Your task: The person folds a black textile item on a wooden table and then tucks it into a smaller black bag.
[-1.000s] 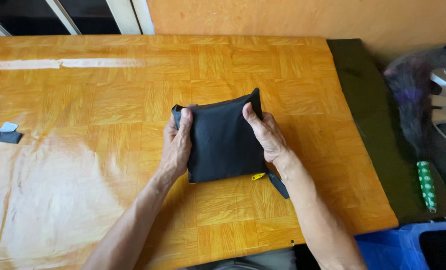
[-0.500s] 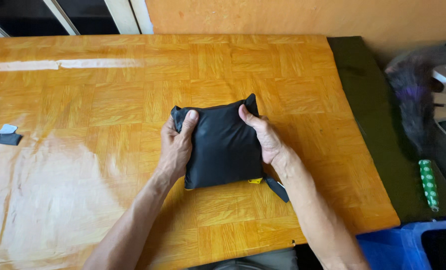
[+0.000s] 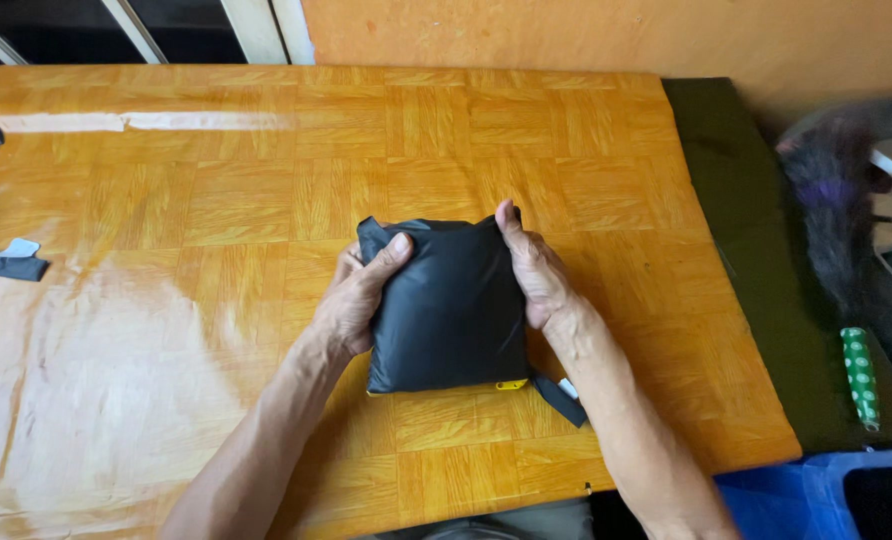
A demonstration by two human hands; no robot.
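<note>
So the table (image 3: pixel 216 200) is a big orange wood thing with a parquet pattern, squares of grain running alternate ways; pretty glossy too, there's a wide whitish glare patch down at 8 o'clock and a pale streak of reflected light up at 10 o'clock. Dead centre sits a folded black fabric bundle (image 3: pixel 451 310), lying flat on the wood; a little yellow tab (image 3: pixel 511 384) pokes out at its near edge, and a dark strap (image 3: pixel 561 398) trails off toward 5 o'clock.

Both hands are closed on the bundle; left hand (image 3: pixel 356 300) grips its left edge with the thumb on top and fingers curled under, right hand (image 3: pixel 534 275) clamps the right edge the same way, thumb pressed near the top corner.

Around the room: orange wall (image 3: pixel 616 35) behind the table at 12 o'clock; pale window bars (image 3: pixel 266 30) at 11 o'clock with dark behind them. Along the right side at 3 o'clock runs a dark green mat (image 3: pixel 766 280), touching the table edge; a green dotted roll (image 3: pixel 858 375) lies on it at 4 o'clock. Some blurry dark fuzzy thing (image 3: pixel 831 200) at 2 o'clock, can't tell what it is. Blue bin (image 3: pixel 766 495) at 5 o'clock; a couple of dark scraps (image 3: pixel 6 262) at 9 o'clock.
</note>
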